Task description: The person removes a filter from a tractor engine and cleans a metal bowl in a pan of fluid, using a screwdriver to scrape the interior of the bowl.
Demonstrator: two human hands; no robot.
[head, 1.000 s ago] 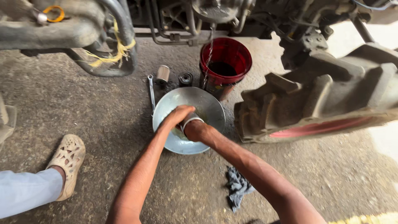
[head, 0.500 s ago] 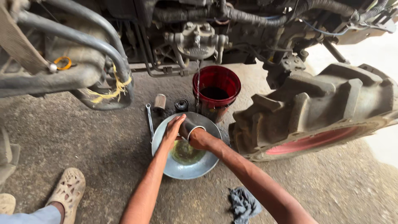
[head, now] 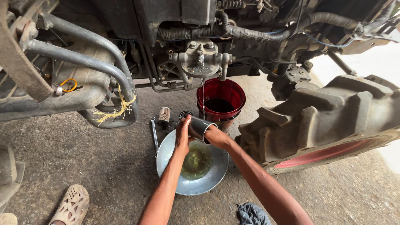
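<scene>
Both my hands hold a dark metal cup-shaped canister [head: 200, 126] above a round metal basin [head: 210, 181] that holds a pool of yellowish-green liquid. My left hand [head: 182, 135] presses against the canister's left side. My right hand [head: 212, 135] grips it from the right, its open mouth turned to the right. Behind the basin a red bucket [head: 221, 96] with dark liquid stands under a grey filter head [head: 203, 62] on the machine's underside.
A small pleated filter element [head: 164, 114] and a spanner [head: 154, 131] lie on the concrete left of the basin. A large tractor tyre [head: 333, 121] fills the right. A blue rag [head: 252, 214] lies at the bottom. A sandalled foot [head: 71, 206] rests bottom left.
The view has tilted up, showing more of the machine's underside. My hands have lifted the canister from the basin's middle toward its far rim.
</scene>
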